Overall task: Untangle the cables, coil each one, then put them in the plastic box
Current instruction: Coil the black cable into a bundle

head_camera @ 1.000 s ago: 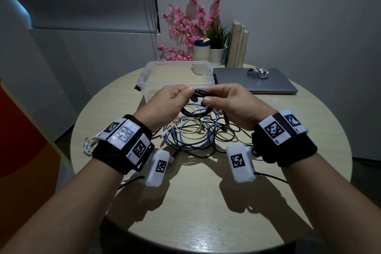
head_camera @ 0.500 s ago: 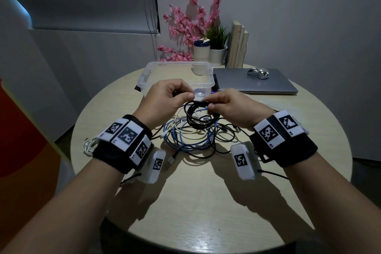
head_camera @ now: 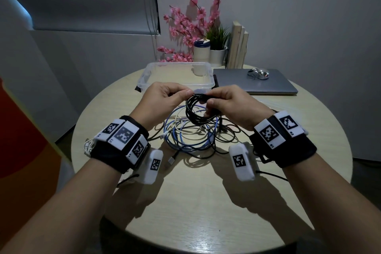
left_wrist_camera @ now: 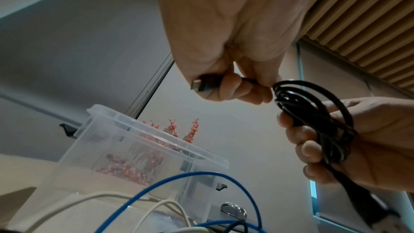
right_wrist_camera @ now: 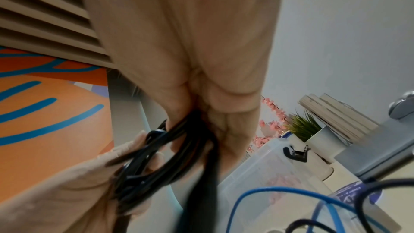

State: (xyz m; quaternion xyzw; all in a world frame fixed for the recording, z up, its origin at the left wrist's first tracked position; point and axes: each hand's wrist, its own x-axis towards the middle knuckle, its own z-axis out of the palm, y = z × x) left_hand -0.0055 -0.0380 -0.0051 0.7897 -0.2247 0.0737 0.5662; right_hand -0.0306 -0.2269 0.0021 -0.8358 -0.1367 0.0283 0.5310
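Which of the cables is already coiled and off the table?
The black cable: it hangs as a coil between the left hand and right hand, above the blue cable and white cable, which lie tangled on the table.

Bare forearms, wide black fabric wristbands on both wrists, white square blocks printed with black-and-white fiducial markers, white rounded camera pods hung beneath each wrist, thin black leads trailed from them

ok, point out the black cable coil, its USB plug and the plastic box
black cable coil [head_camera: 199,112], head view, on the hanging loops between both hands.
USB plug [left_wrist_camera: 201,84], left wrist view, on the metal-tipped plug body.
plastic box [head_camera: 144,77], head view, on its left wall.
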